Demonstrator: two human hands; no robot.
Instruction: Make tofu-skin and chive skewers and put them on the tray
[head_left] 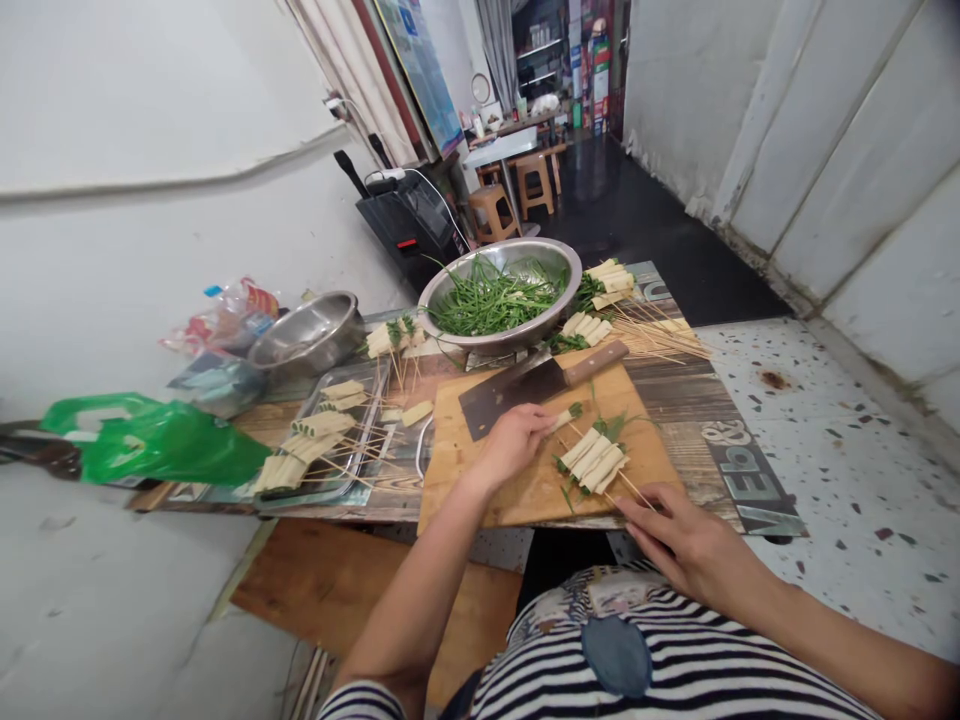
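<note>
My left hand [517, 440] pinches a pale tofu-skin roll [566, 416] with green chives poking out of its end, just above the wooden cutting board [465, 490]. Between the fingers of my right hand [671, 530] are thin bamboo skewers [634, 487]. They carry a row of several tofu-skin rolls [592, 460] filled with chives, close over the board's right part. Behind my left hand a cleaver [517, 395] lies flat on the board, its wooden handle toward the right. Loose bits of chive [611, 428] lie by the rolls.
A steel bowl of chives [499, 300] stands behind the board. Finished skewers [311, 440] lie on a tray at left, more rolls [589, 328] and bare skewers [664, 335] at back right. A green plastic bag [157, 440] and a steel basin [307, 335] sit left.
</note>
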